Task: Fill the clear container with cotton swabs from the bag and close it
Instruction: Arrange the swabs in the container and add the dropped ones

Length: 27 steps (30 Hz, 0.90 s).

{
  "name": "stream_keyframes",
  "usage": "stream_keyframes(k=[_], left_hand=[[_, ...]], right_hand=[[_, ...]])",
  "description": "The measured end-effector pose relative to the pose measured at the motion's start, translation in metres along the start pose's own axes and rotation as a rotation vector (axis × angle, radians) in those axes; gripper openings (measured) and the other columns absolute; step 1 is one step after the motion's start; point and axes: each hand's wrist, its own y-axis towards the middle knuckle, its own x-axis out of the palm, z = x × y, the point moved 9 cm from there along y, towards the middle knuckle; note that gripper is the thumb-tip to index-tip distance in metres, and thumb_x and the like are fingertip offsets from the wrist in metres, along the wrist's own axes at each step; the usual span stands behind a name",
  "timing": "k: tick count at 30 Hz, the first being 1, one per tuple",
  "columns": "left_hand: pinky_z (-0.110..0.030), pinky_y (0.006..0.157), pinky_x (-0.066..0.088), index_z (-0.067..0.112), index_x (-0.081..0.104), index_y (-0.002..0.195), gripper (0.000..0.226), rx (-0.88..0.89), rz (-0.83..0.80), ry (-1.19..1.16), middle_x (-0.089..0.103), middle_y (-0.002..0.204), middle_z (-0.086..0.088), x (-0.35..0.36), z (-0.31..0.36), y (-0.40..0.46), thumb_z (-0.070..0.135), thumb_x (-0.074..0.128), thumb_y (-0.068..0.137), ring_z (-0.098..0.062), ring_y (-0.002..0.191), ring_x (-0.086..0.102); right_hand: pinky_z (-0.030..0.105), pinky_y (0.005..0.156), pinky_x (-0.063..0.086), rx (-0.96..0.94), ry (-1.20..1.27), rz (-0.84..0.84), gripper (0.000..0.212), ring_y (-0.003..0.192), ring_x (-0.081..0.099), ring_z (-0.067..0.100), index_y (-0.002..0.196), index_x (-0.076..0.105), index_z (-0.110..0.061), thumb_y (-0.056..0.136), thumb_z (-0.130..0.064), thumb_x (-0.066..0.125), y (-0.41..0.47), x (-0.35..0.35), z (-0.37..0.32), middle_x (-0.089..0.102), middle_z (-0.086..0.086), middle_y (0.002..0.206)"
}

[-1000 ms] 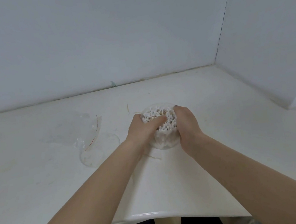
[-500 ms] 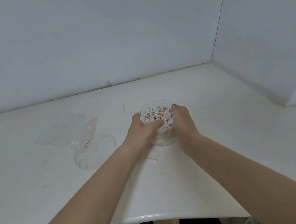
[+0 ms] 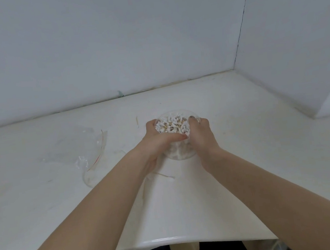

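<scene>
White countertop (image 3: pixel 240 178) fills the lower part of the view, with its rounded front edge nearest to the person and two plain walls meeting in a corner behind. Closest on it, a few loose swabs (image 3: pixel 163 175) lie near the left wrist; they probably fell during filling.

Further in, both hands wrap the clear container (image 3: pixel 181 151), which stands upright on the counter, near its middle. The left hand (image 3: pixel 158 144) curls around the left side, with the thumb laid across the front wall just under the rim. The right hand (image 3: pixel 202 135) grips the right side, with one fingertip hooked over the rim. I think this two-sided hold keeps the light container from tipping while the contents are settled.

Inside, the cotton swabs (image 3: pixel 172 125) stand packed, tips up, reaching the rim, so the filling looks almost finished.

To the left, well apart, lies the crumpled bag (image 3: pixel 81 150), apparently empty. Just in front of it sits a clear round piece (image 3: pixel 95 176), likely the lid, placed there within reach for closing, which is not yet done.
</scene>
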Motion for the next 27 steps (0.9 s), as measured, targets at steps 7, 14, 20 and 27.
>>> stream_keyframes(k=[7,14,20,27], left_hand=[[-0.038,0.105,0.053,0.021,0.028,0.152,0.088,0.017,0.023,0.101,0.061,0.13,0.0,-0.008,-0.004,0.004,0.02,0.084,0.084,-0.017,0.116,0.065],[-0.027,0.086,0.037,0.02,0.034,0.147,0.072,0.021,0.14,0.363,0.051,0.123,0.001,-0.034,0.026,-0.016,0.052,0.069,0.093,-0.016,0.103,0.054],[-0.037,0.084,0.051,0.015,0.059,0.108,0.026,0.052,-0.048,0.991,0.067,0.109,-0.003,-0.065,0.028,-0.044,0.038,0.062,0.096,-0.022,0.099,0.064],[-0.032,0.088,0.046,0.023,0.058,0.126,0.032,0.131,-0.32,1.481,0.049,0.114,0.006,-0.046,-0.011,-0.065,0.026,0.059,0.094,-0.014,0.091,0.055]], right_hand=[[0.047,0.106,0.046,0.014,-0.012,0.012,0.051,0.121,0.055,0.03,0.146,0.035,-0.013,0.101,-0.036,0.037,0.003,0.008,0.004,0.054,0.01,0.136],[0.045,0.115,0.031,-0.14,-0.288,0.056,0.057,0.139,0.038,0.033,0.153,0.029,-0.012,0.105,-0.041,0.035,-0.002,-0.01,-0.014,0.039,0.015,0.151],[0.033,0.077,0.045,-0.79,-0.561,0.093,0.016,0.088,0.055,0.017,0.11,0.057,-0.015,0.096,-0.024,0.056,-0.058,-0.009,-0.078,0.059,-0.003,0.094],[0.016,0.067,0.038,-0.658,-1.022,-0.66,0.025,0.074,0.052,-0.001,0.116,0.068,-0.021,0.092,-0.019,0.062,-0.105,0.065,-0.035,0.062,-0.014,0.088]])
